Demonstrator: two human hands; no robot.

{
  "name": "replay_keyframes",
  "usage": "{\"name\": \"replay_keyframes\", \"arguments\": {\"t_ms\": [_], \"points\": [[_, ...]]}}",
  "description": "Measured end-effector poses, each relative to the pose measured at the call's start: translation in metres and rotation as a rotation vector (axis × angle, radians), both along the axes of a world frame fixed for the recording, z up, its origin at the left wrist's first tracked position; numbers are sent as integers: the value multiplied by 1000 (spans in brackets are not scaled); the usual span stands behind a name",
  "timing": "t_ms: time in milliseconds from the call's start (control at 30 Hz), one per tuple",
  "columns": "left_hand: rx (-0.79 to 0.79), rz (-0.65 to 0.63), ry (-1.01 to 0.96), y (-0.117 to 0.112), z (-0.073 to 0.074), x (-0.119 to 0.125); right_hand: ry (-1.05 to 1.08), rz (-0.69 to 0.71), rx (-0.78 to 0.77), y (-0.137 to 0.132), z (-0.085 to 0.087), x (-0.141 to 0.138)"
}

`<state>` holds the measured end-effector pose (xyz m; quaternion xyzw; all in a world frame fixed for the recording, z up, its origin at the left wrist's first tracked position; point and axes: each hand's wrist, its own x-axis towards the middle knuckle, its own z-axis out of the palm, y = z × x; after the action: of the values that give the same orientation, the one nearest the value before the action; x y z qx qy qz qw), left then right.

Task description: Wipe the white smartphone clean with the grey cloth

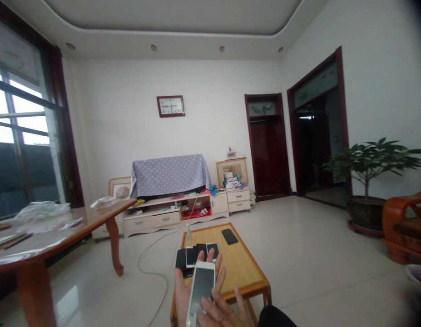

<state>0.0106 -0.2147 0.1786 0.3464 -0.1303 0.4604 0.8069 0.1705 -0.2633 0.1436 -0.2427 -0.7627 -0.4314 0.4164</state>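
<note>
Phone (201,287): white, screen facing up, lying along the left palm, seen against the near left part of the table (248,272).
Left hand (183,293): palm up, cradling the phone from beneath; thumb out to the left, fingertips showing past its top edge.
Right hand (225,313): grasping nothing; fingers spread, some fingertips over the lower screen, contact uncertain.
Row of phones (190,257): on the table, beyond the left hand.
Black phone (230,236): apart from the row, to its right.

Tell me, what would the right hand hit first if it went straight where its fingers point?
Probably the white phone lying on the left hand; the right hand seems to touch it, though depth is unclear.
</note>
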Motion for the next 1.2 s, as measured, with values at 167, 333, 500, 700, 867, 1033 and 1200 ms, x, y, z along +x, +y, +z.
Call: {"name": "replay_keyframes", "arguments": {"t_ms": [167, 333, 500, 700, 867, 1033, 1200], "points": [[50, -25, 7, -4, 7, 14, 12, -54, -191, 3, 26, 17], [89, -36, -1, -1, 6, 6, -9, -50, 78, -2, 15, 6], [45, -28, 34, -4, 4, 14, 39, 17, -308, -11, 32, 13], [-7, 25, 29, -6, 8, 17, 112, 21, -587, -29, 55, 24], [-110, 90, 62, -11, 1, 37, 138, 11, -663, -31, 62, 15], [-94, 40, 99, -13, 7, 30, 169, -10, -698, -24, 63, 21], [-45, 12, 73, -14, 12, 25, 184, -19, -746, -25, 59, 25]]}}
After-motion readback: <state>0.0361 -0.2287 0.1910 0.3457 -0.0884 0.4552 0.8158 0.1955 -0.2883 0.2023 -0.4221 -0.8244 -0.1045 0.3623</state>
